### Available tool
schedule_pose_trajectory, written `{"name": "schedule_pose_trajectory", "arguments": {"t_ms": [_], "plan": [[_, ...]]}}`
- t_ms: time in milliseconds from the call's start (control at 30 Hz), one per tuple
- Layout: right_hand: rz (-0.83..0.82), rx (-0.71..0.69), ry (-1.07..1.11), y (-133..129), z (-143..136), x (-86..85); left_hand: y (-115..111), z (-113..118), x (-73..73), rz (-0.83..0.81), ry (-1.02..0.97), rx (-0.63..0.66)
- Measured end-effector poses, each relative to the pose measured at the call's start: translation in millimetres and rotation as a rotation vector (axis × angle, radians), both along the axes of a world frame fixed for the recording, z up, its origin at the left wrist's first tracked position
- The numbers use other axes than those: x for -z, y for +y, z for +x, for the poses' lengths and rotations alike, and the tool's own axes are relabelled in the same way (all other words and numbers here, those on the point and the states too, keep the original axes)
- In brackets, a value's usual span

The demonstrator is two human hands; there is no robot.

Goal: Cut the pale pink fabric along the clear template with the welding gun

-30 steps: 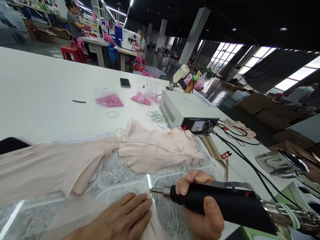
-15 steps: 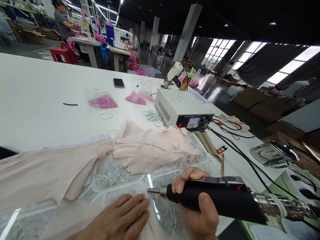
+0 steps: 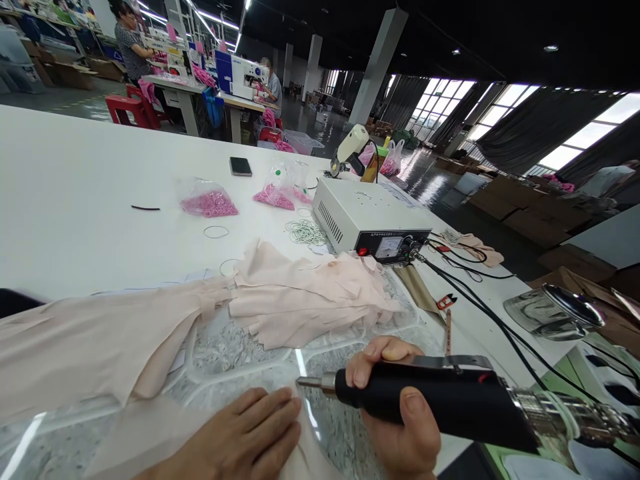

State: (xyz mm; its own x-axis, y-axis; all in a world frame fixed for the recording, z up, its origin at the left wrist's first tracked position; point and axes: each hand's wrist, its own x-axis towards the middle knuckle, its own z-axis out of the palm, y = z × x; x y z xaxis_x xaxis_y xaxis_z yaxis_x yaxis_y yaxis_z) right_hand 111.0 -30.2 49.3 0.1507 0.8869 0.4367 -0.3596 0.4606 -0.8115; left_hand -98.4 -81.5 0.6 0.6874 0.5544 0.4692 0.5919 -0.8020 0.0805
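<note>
My left hand [image 3: 255, 430] lies flat, palm down, on a thin pale pink fabric piece [image 3: 157, 427] spread over a patterned grey sheet with raised white outlines. My right hand [image 3: 400, 420] is wrapped around a black corded handpiece [image 3: 440, 397] with a tapered metal tip. That tip points left and sits just beside my left fingertips; I cannot tell whether it touches the fabric. Behind my hands is a heap of pale pink fabric pieces [image 3: 305, 293]. More pale pink fabric [image 3: 115, 333] drapes across the table on the left.
Black cables run from the handpiece's side to a white control box [image 3: 373, 207]. Bags of pink rings [image 3: 209, 202], a phone [image 3: 241, 167], greenish elastic bands [image 3: 305, 232] and a glass jar [image 3: 553, 312] are on the table [image 3: 75, 193]. People sit at sewing machines [image 3: 245, 77] beyond.
The whole view has shifted slightly, so most things appear a little farther right. Both hands, the handpiece and the fabric keep nearly the same arrangement.
</note>
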Motion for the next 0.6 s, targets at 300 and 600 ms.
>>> {"name": "schedule_pose_trajectory", "arguments": {"t_ms": [300,600], "plan": [[-0.006,-0.003,-0.01,-1.0,-1.8,0.1,1.9,3.6,-2.5,0.028,-0.036,-0.018],[0.024,-0.04,-0.018,-0.5,-4.5,-0.6,-0.2,2.4,-4.6,0.032,-0.043,-0.004]]}}
